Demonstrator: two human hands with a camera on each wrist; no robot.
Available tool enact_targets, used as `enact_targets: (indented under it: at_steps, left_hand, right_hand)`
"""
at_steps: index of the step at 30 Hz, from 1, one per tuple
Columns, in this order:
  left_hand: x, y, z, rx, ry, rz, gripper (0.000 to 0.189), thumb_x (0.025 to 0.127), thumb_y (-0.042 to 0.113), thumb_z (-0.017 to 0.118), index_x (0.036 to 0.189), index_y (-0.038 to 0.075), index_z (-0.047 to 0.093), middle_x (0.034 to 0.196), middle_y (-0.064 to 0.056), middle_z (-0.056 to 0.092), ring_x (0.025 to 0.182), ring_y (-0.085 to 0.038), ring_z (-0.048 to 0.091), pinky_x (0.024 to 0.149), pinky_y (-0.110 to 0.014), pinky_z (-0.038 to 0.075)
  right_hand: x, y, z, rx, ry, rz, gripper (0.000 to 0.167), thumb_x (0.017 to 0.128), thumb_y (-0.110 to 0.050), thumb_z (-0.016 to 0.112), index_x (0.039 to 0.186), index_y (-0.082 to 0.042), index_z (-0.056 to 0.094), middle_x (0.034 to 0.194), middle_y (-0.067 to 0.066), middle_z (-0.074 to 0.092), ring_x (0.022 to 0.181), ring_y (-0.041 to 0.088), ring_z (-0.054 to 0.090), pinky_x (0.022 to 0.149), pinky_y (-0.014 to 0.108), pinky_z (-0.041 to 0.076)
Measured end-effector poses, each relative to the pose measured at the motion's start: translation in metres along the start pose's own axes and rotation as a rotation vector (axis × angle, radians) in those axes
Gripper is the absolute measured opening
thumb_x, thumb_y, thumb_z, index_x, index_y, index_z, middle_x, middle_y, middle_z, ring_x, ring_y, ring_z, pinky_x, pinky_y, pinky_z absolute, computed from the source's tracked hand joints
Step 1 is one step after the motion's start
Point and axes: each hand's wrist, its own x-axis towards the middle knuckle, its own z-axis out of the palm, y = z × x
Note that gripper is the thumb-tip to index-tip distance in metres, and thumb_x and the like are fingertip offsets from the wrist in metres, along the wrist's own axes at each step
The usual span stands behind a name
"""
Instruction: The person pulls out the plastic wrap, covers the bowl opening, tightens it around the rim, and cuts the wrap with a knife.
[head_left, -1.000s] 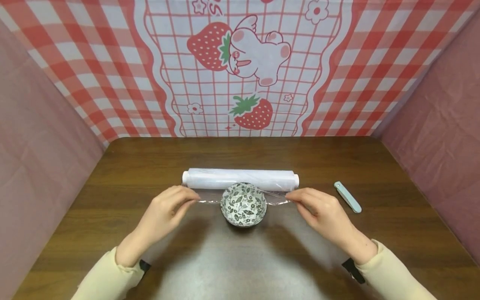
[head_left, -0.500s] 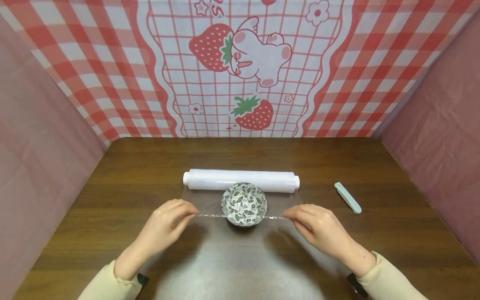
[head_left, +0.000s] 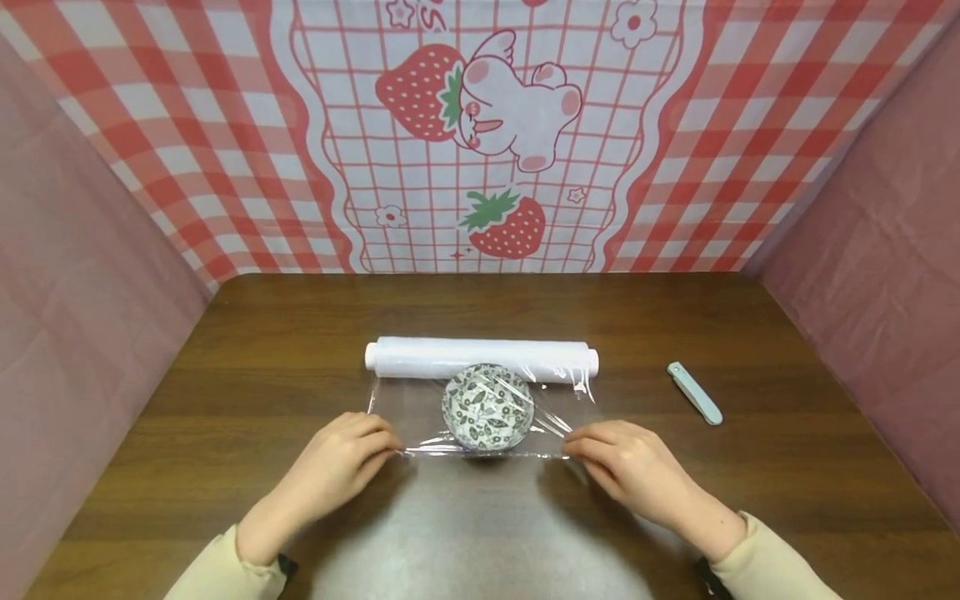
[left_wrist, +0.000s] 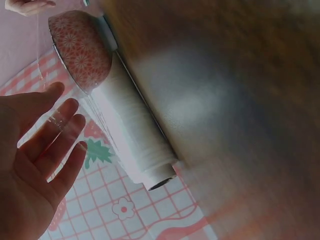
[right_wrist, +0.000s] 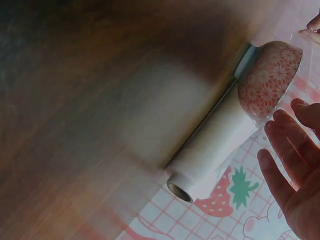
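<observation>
Clear cling film (head_left: 551, 422) stretches from its white roll (head_left: 480, 358) across the top of a bowl (head_left: 487, 408). Dark leaves pattern the bowl's pale inside; in the left wrist view the outside of the bowl (left_wrist: 82, 50) is red with white flowers. My left hand (head_left: 345, 458) pinches the film's near left corner between thumb and fingers. At the near right corner my right hand (head_left: 633, 467) pinches the same edge. The film's front edge runs between both hands, just past the bowl's near rim. In the right wrist view the roll (right_wrist: 210, 145) lies behind the bowl.
A pale blue folding knife, closed (head_left: 695, 393), lies on the wooden table (head_left: 300, 325), right of the roll. A red-checked strawberry cloth (head_left: 480, 150) hangs behind the table, with pink cloth (head_left: 885, 208) at both sides.
Both hands have drawn the film's edge towards the person, from over the bowl's middle to past its near rim, and lowered it. The film now covers the bowl; roll and bowl stay put.
</observation>
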Motion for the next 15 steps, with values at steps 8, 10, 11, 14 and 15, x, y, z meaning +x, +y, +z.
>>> enact_targets:
  at_steps: [8, 10, 11, 14, 15]
  left_hand:
    - [0.003, -0.004, 0.007, 0.028, -0.073, 0.053, 0.004, 0.077, 0.015, 0.065, 0.08, 0.016, 0.068, 0.078, 0.007, 0.057, 0.077, -0.012, 0.055, 0.076, -0.03, 0.046]
    - [0.005, -0.005, 0.009, 0.042, -0.089, 0.066, 0.002, 0.077, 0.015, 0.066, 0.079, 0.016, 0.067, 0.076, 0.006, 0.056, 0.075, -0.012, 0.054, 0.075, -0.03, 0.045]
    - [0.006, -0.005, 0.01, 0.052, -0.097, 0.07, 0.001, 0.077, 0.016, 0.066, 0.078, 0.015, 0.067, 0.076, 0.006, 0.055, 0.074, -0.012, 0.054, 0.075, -0.03, 0.045]
    - [0.009, -0.007, 0.012, 0.083, -0.13, 0.069, 0.002, 0.076, 0.017, 0.067, 0.077, 0.015, 0.067, 0.073, 0.006, 0.054, 0.071, -0.011, 0.052, 0.072, -0.03, 0.044]
    - [0.01, -0.007, 0.012, 0.09, -0.142, 0.067, 0.002, 0.076, 0.017, 0.067, 0.078, 0.016, 0.068, 0.072, 0.006, 0.053, 0.07, -0.011, 0.052, 0.072, -0.029, 0.044]
  right_hand:
    - [0.0, 0.001, 0.005, -0.002, -0.015, -0.028, 0.015, 0.079, -0.014, 0.061, 0.091, -0.018, 0.069, 0.093, -0.007, 0.066, 0.085, 0.013, 0.062, 0.076, 0.032, 0.049]
    - [0.001, 0.002, 0.006, -0.005, -0.034, -0.018, 0.017, 0.075, -0.012, 0.065, 0.09, -0.018, 0.069, 0.093, -0.008, 0.065, 0.085, 0.012, 0.062, 0.076, 0.031, 0.049]
    - [0.001, 0.002, 0.007, -0.007, -0.044, -0.011, 0.018, 0.073, -0.012, 0.067, 0.089, -0.019, 0.069, 0.092, -0.009, 0.065, 0.085, 0.011, 0.062, 0.076, 0.031, 0.049]
    - [0.002, 0.002, 0.009, -0.01, -0.076, 0.009, 0.019, 0.071, -0.011, 0.069, 0.088, -0.019, 0.068, 0.092, -0.01, 0.064, 0.084, 0.01, 0.062, 0.075, 0.03, 0.049]
    - [0.002, 0.003, 0.01, -0.01, -0.086, 0.016, 0.019, 0.071, -0.011, 0.069, 0.088, -0.019, 0.069, 0.092, -0.01, 0.064, 0.084, 0.01, 0.062, 0.074, 0.03, 0.049]
